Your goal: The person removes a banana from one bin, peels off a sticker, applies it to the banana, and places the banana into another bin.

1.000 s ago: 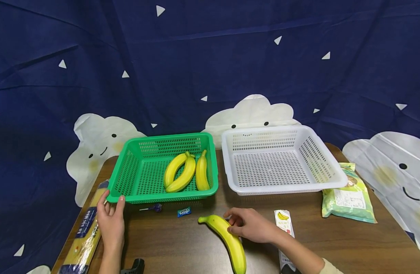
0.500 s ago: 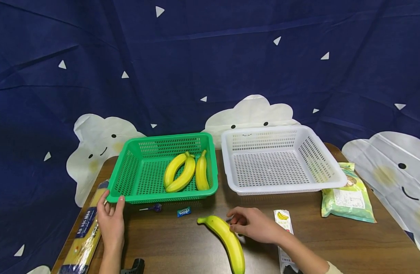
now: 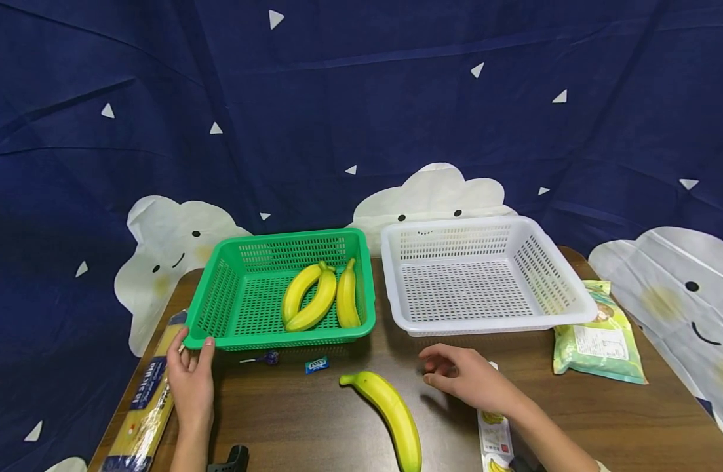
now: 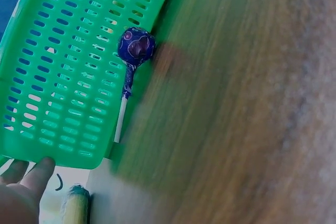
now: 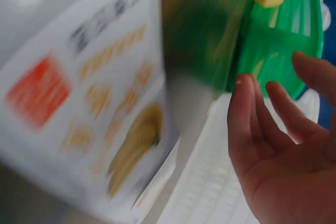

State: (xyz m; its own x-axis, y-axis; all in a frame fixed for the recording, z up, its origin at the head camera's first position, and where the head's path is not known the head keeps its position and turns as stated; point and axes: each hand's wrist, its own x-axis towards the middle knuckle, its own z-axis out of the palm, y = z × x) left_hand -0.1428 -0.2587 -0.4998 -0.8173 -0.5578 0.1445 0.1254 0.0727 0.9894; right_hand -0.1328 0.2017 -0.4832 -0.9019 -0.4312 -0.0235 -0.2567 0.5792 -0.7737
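My left hand (image 3: 190, 380) touches the front left corner of the green basket (image 3: 278, 342), thumb and forefinger set apart against its rim. Its fingertips meet the corner in the left wrist view too. Three bananas lie inside, including the right-hand banana (image 3: 347, 298). Another banana (image 3: 387, 410) rests on the table. To its right, with a gap, my right hand (image 3: 467, 377) hovers with loosely bent fingers and nothing in them. Beneath that wrist lies a white packet (image 3: 494, 436) printed with bananas, partly hidden; it looms blurred in the right wrist view.
A white basket (image 3: 455, 328) stands at the back right beside a green snack bag (image 3: 600, 344). Before the green basket lie a lollipop (image 3: 271, 358) and a blue wrapped candy (image 3: 316, 365). A pasta packet (image 3: 143, 406) runs along the left table edge.
My right hand has moved off the table banana, to the right and slightly away from me. The banana stayed on the table after a slight shift. My left hand has kept its place.
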